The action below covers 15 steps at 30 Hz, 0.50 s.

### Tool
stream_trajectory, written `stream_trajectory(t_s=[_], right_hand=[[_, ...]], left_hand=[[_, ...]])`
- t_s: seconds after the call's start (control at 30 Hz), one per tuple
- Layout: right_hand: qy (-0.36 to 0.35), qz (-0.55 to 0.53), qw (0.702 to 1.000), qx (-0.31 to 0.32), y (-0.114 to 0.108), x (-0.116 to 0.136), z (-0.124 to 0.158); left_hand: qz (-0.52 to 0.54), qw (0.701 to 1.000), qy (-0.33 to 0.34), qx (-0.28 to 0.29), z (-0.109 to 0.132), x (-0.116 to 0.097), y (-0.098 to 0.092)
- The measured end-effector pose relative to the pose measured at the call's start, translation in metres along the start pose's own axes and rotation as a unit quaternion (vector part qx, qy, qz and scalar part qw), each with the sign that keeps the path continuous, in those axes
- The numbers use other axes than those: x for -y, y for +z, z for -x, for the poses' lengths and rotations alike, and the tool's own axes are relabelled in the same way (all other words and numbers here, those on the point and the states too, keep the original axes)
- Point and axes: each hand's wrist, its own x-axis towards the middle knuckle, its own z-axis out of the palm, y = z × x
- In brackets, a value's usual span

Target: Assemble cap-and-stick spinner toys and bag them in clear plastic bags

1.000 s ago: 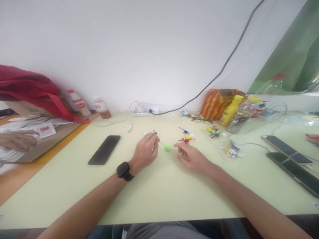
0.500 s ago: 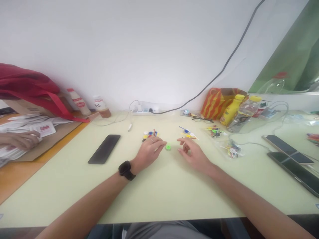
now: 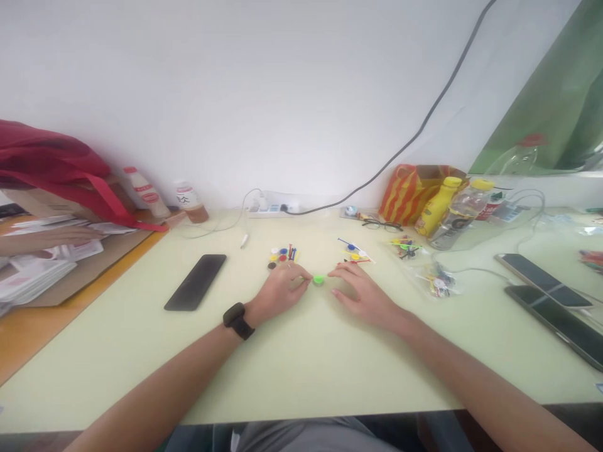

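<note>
A small bright green plastic disc [image 3: 319, 280] sits on the table between my two hands. My left hand [image 3: 281, 290], with a black watch on its wrist and a ring, has thumb and fingertips pinched together at the disc's left edge. What the pinch holds, if anything, is too small to make out. On the disc's right, my right hand [image 3: 365, 292] reaches in with bent fingers, its thumb and index finger apart. Beyond the left hand lie several small coloured discs and sticks [image 3: 286, 253]. Similar blue, yellow and red pieces [image 3: 355, 251] lie behind the right hand.
A black phone [image 3: 195, 282] lies left. Right are bagged coloured pieces [image 3: 440, 284], two phones [image 3: 556, 323], glasses [image 3: 381, 225], bottles [image 3: 438, 206] and a striped bag [image 3: 398, 194]. Far left, another person's hand [image 3: 56, 237] rests on white packets. A power strip [image 3: 273, 207] lies along the wall.
My right hand has moved left, bringing its index fingertip close to the green disc. My left hand has shifted slightly left and down. The other person's hand has moved across the packets.
</note>
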Motion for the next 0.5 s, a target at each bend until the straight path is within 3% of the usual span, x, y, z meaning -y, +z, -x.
stream_trajectory(t_s=[0.3,0.5], right_hand=[[-0.029,0.002,0.999,0.038,0.002,-0.002,-0.001],[0.009,-0.038,0.999,-0.018,0.005,-0.006,-0.004]], left_hand=[[0.019,0.999,0.014,0.047,0.002,-0.01,-0.003],[0.02,0.999,0.035,-0.025,0.0,-0.01,-0.001]])
